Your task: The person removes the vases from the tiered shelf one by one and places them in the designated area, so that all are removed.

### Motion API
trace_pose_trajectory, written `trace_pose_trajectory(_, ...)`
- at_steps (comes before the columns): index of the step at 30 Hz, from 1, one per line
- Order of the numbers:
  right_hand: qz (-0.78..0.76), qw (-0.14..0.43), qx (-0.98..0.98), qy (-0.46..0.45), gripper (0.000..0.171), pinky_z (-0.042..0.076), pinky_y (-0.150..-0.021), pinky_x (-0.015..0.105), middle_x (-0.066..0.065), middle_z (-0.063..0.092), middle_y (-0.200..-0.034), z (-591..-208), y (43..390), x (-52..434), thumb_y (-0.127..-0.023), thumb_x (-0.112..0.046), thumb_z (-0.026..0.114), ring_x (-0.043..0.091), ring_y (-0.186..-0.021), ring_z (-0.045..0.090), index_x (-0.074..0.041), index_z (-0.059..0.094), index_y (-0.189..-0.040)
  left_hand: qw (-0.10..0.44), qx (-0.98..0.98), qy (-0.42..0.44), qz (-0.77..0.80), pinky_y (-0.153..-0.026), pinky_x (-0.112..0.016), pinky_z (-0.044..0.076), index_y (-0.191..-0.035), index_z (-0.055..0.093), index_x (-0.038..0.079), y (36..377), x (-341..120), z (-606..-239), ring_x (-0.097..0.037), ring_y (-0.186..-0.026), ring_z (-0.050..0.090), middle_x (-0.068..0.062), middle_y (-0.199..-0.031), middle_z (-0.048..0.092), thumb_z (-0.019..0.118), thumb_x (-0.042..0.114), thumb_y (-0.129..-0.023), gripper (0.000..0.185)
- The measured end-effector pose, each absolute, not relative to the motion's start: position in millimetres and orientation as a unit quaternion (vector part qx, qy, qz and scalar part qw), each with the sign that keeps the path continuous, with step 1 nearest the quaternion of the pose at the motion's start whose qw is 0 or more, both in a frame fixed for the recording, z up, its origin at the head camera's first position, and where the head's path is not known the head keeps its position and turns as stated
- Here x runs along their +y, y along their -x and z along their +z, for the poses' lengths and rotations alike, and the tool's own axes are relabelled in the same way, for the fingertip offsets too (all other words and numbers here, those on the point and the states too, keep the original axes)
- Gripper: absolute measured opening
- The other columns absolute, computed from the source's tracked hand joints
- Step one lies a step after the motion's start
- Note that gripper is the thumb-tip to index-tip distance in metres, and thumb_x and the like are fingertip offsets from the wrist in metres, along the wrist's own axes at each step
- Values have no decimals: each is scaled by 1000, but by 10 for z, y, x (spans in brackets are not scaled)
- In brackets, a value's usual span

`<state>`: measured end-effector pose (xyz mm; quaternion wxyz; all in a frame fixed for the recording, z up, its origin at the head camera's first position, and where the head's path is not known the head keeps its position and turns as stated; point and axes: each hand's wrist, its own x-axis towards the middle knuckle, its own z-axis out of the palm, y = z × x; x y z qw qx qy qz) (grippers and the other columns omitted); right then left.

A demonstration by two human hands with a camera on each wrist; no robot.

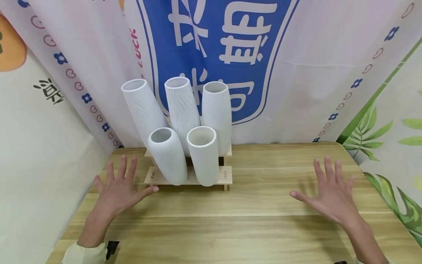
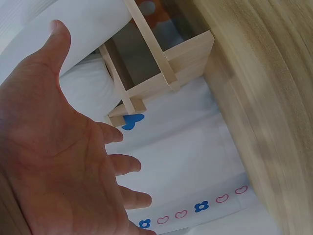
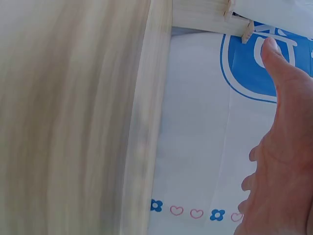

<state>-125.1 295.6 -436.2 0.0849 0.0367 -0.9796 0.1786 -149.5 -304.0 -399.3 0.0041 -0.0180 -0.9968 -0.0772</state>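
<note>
Several white vases stand on a two-tier wooden stand (image 1: 225,175) left of centre in the head view. The back tier carries a leaning vase with wavy ridges (image 1: 145,110), another wavy vase (image 1: 182,110) and a smoother vase (image 1: 216,117). In front are a smooth, tilted vase (image 1: 167,157) and a finely ribbed vase (image 1: 204,161). My left hand (image 1: 117,192) is spread over the table just left of the stand, its thumb pointing toward the lower tier. Far to the right, my right hand (image 1: 334,200) has its fingers spread, holding nothing.
The wooden table (image 1: 257,231) has rounded back corners. Behind it hangs a white curtain (image 1: 303,91) with a blue printed panel (image 1: 211,66). Pale cloth walls close in at the left (image 1: 43,146) and, with leaf prints, at the right (image 1: 395,154).
</note>
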Motion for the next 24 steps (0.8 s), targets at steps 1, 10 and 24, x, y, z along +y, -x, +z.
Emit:
trace_pose_trajectory(1,182,86,-979,-38,130,-21,-112,90,23,-17,-178,-4358,1255,2937,-86,-74,74,55,-160,-20,-8,3,-173,5,-997,19,-77,-103,-103,-3,-173,4,7,1499,-3038,-3993,-70,-155,-13,-29,-176,-13,60,89,-86,132)
trace_pose_trajectory(10,192,76,-977,-47,132,-7,-113,95,21,-14,-179,-4300,1324,2715,-85,-78,73,52,-163,-18,-11,2,-174,9,-996,24,-82,-103,-103,-2,-172,6,5,1525,-3033,-4010,-71,-154,-12,-31,-176,-11,61,88,-86,132)
trace_pose_trajectory(24,208,61,-974,-64,134,-9,-121,89,18,-15,-180,-4161,1420,2346,-83,-81,72,48,-165,-17,-10,3,-174,18,-995,22,-96,-105,-101,0,-172,8,4,1530,-3057,-4056,-69,-156,-9,-32,-176,-8,61,87,-88,129)
